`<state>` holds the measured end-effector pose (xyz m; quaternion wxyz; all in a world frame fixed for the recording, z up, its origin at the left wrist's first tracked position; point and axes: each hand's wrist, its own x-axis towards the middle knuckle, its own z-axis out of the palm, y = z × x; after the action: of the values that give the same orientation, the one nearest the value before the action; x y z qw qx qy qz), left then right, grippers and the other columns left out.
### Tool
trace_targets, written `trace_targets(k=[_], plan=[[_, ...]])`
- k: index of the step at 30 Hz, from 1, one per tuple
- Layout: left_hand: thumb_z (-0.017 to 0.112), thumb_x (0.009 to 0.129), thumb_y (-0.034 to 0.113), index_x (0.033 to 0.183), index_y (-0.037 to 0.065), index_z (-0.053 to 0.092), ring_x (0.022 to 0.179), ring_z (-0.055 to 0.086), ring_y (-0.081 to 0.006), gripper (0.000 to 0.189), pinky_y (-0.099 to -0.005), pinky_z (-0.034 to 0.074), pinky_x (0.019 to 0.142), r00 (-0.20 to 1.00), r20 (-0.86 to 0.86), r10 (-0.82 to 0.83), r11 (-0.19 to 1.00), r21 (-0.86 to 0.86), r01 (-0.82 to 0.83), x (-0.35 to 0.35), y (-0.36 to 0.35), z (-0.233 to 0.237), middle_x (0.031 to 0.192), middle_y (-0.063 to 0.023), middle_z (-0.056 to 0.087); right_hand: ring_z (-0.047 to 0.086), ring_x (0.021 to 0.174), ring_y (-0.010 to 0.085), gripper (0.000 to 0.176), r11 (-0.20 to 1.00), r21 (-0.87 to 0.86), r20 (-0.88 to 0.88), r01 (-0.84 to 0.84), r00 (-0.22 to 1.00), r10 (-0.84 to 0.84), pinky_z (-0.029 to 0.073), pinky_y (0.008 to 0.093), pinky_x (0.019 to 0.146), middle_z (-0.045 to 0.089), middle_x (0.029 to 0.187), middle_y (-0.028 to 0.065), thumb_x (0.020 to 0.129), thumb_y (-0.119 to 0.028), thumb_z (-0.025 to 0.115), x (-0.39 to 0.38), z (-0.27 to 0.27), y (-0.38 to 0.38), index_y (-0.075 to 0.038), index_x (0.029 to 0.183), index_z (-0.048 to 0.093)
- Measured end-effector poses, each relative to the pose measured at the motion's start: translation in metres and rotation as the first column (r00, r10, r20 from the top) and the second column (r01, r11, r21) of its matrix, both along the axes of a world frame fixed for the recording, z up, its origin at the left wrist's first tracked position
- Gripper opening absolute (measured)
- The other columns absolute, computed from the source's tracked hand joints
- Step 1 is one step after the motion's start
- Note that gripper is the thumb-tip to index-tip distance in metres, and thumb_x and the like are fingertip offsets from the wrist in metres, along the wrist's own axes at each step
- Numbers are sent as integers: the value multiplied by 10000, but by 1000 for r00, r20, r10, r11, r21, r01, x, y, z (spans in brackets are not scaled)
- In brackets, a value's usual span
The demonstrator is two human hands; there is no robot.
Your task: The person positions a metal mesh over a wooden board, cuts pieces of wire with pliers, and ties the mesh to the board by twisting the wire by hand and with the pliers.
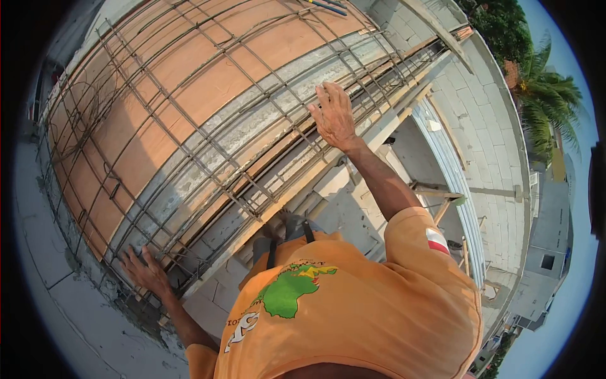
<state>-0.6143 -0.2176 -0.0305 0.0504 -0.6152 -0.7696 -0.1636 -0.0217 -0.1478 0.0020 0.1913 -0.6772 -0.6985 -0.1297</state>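
My right hand (pixel 333 117) is over the edge of the rebar grid (pixel 189 82), its fingers apart and nothing in it. At the lower left, my left hand (pixel 146 273) is spread beside the rebar ends at the grid's corner, also holding nothing. Whether either hand touches the bars cannot be made out. Under the grid lie reddish-brown boards (pixel 158 126) and a rough grey concrete strip (pixel 252 101). A long wooden formwork edge (pixel 278 205) runs between my body and the bars.
Tangled wire (pixel 95 114) lies on the grid at left. Blue-handled tools (pixel 329 7) rest at the top. Right of me are a drop beside the formwork, corrugated sheets (pixel 451 170) and a pale block wall (pixel 486 120). A grey wall (pixel 50 252) stands at left.
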Motion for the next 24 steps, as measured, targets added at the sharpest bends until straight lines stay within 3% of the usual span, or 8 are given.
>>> trace_targets(k=[3,14,18,20,22,24], plan=[[447,981,554,1382,91,532,1432,268,-366,619,-518,214,1145,1000,9,-12,1000,19,12,-1,1,-2,1513,-169,393,392,1275,391,489,999,47,-14,-20,1000,21,324,543,1024,456,1310,228,1008,-373,473,1,-6,3,12,1308,495],[453,1000,497,1360,33,545,1426,281,-382,594,-517,226,1149,1000,13,21,1000,-18,-21,5,2,4,1511,-195,391,305,1365,428,504,994,-64,-122,-94,989,85,308,612,1061,423,1375,252,993,-359,495,15,-15,11,21,1324,489],[453,1002,486,1362,30,542,1424,283,-390,587,-519,220,1152,1000,10,-9,1000,24,9,-6,4,-7,1514,-203,383,338,1342,424,519,997,-14,-68,-72,995,71,319,610,1035,440,1361,246,981,-368,509,12,-18,11,23,1321,489],[459,997,489,1377,28,523,1422,286,-392,602,-524,218,1151,1000,6,-19,1000,4,19,-5,2,-1,1509,-212,385,380,1318,417,521,996,1,2,-84,996,84,341,578,996,475,1334,243,976,-387,516,8,-3,9,20,1302,509],[466,991,491,1404,31,489,1418,291,-399,619,-528,217,1145,1000,27,-3,1000,28,2,4,2,6,1500,-223,391,476,1206,370,458,999,-23,131,-27,991,30,357,551,928,562,1196,212,975,-401,517,2,16,10,5,1179,578],[469,986,503,1420,35,465,1421,284,-401,639,-533,207,1141,1000,24,4,999,41,-5,6,2,9,1496,-222,390,528,1054,329,399,990,-110,104,-87,990,98,372,522,874,598,1035,171,972,-394,523,2,31,22,-9,1035,606]])
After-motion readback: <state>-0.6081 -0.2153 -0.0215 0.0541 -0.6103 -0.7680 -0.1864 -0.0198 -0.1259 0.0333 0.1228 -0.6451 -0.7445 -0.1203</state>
